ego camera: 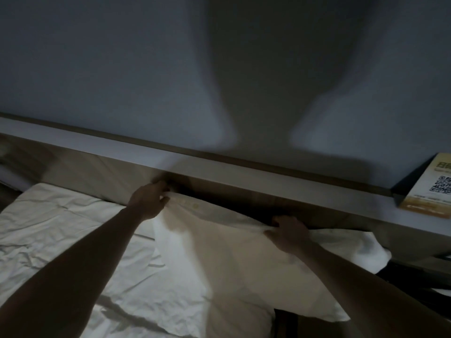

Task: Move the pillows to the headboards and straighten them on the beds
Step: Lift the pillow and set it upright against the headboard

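1. Where the bed meets the headboard, one white pillow lies, soft and a bit wrinkled, its top edge at the headboard.
2. One left hand pinches the pillow's top left corner.
3. One right hand pinches its top edge, further right.
4. One card with a square code stands on the headboard's shelf, at the right end.

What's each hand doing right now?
Left hand: closed, pinching the top edge of the pillow near the headboard.
Right hand: closed, gripping the same top edge further along.
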`<state>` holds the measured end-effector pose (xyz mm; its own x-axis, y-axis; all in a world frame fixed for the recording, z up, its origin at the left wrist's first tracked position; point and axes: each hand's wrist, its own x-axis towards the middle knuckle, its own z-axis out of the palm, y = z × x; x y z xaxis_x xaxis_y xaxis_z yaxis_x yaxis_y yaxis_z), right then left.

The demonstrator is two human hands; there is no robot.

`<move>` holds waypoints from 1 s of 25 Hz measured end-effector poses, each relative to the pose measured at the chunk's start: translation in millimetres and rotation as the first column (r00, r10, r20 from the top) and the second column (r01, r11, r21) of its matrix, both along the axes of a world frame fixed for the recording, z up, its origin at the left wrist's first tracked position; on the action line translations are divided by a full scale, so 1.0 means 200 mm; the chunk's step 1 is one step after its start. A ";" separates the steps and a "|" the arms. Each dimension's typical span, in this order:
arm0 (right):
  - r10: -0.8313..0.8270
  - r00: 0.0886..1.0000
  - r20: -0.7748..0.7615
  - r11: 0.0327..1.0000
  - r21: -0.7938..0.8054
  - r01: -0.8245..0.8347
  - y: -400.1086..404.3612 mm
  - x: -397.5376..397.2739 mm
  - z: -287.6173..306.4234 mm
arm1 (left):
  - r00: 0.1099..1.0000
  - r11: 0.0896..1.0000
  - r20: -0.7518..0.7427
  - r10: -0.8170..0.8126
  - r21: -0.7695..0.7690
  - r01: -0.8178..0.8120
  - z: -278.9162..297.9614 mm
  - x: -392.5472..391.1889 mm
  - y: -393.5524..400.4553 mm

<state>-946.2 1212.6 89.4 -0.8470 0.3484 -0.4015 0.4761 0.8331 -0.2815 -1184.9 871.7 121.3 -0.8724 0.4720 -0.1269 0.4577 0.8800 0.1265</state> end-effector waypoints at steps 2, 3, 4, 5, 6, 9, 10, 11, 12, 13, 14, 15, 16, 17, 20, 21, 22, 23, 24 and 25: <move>-0.060 0.993 -0.097 0.997 0.033 0.063 0.03 0.02 0.07 | 0.997 0.999 -0.076 0.028 0.027 -0.026 0.04 0.00 0.03; -0.067 0.986 -0.151 0.996 0.053 0.075 0.05 0.03 0.09 | 0.993 0.997 -0.105 0.053 0.053 -0.048 0.07 0.00 0.05; -0.060 0.975 -0.215 0.994 0.075 0.077 0.06 0.04 0.10 | 0.989 0.994 -0.127 0.072 0.089 -0.061 0.09 0.00 0.07; -0.052 0.956 -0.289 0.993 0.091 0.081 0.07 0.06 0.11 | 0.984 0.990 -0.155 0.085 0.128 -0.065 0.11 0.00 0.10; -0.055 0.934 -0.354 0.991 0.098 0.096 0.07 0.07 0.12 | 0.979 0.984 -0.180 0.095 0.165 -0.065 0.12 -0.01 0.11; -0.057 0.922 -0.382 0.986 0.123 0.112 0.08 0.08 0.10 | 0.978 0.985 -0.182 0.098 0.158 -0.069 0.14 -0.04 0.13; -0.059 0.936 -0.348 0.985 0.131 0.111 0.07 0.08 0.08 | 0.980 0.991 -0.179 0.089 0.118 -0.069 0.14 -0.06 0.12; -0.063 0.946 -0.318 0.984 0.138 0.111 0.06 0.08 0.07 | 0.980 0.996 -0.184 0.071 0.058 -0.062 0.13 -0.08 0.11; -0.062 0.949 -0.308 0.983 0.144 0.110 0.05 0.08 0.06 | 0.980 0.999 -0.192 0.048 0.002 -0.048 0.13 -0.10 0.09; -0.052 0.946 -0.320 0.984 0.146 0.104 0.04 0.07 0.06 | 0.979 0.999 -0.199 0.031 -0.029 -0.037 0.14 -0.11 0.08; -0.042 0.937 -0.347 0.985 0.140 0.097 0.03 0.06 0.06 | 0.978 0.999 -0.205 0.029 -0.030 -0.036 0.16 -0.11 0.07; -0.036 0.924 -0.381 0.987 0.131 0.093 0.03 0.06 0.07 | 0.975 0.999 -0.216 0.048 0.005 -0.048 0.17 -0.10 0.06; -0.040 0.908 -0.418 0.987 0.125 0.101 0.03 0.06 0.07 | 0.969 0.994 -0.230 0.094 0.067 -0.081 0.18 -0.09 0.06; -0.053 0.893 -0.447 0.985 0.121 0.119 0.04 0.06 0.08 | 0.961 0.982 -0.228 0.156 0.137 -0.126 0.16 -0.08 0.07; -0.105 0.903 -0.416 0.982 0.098 0.159 0.04 0.07 0.07 | 0.954 0.933 -0.096 0.284 0.257 -0.251 0.07 -0.04 0.10; -0.123 0.912 -0.392 0.983 0.081 0.167 0.03 0.09 0.07 | 0.945 0.910 -0.047 0.323 0.291 -0.296 0.04 -0.04 0.10; -0.137 0.913 -0.385 0.983 0.064 0.175 0.02 0.10 0.06 | 0.933 0.885 -0.016 0.361 0.321 -0.337 0.02 -0.03 0.11; -0.153 0.906 -0.395 0.982 0.044 0.185 0.01 0.12 0.06 | 0.918 0.861 -0.005 0.396 0.349 -0.370 0.02 -0.01 0.12; -0.165 0.895 -0.414 0.981 0.027 0.194 0.01 0.14 0.06 | 0.904 0.835 -0.009 0.428 0.386 -0.392 0.03 0.02 0.14; -0.171 0.893 -0.417 0.980 0.025 0.199 0.03 0.16 0.06 | 0.895 0.810 -0.021 0.446 0.435 -0.394 0.04 0.07 0.16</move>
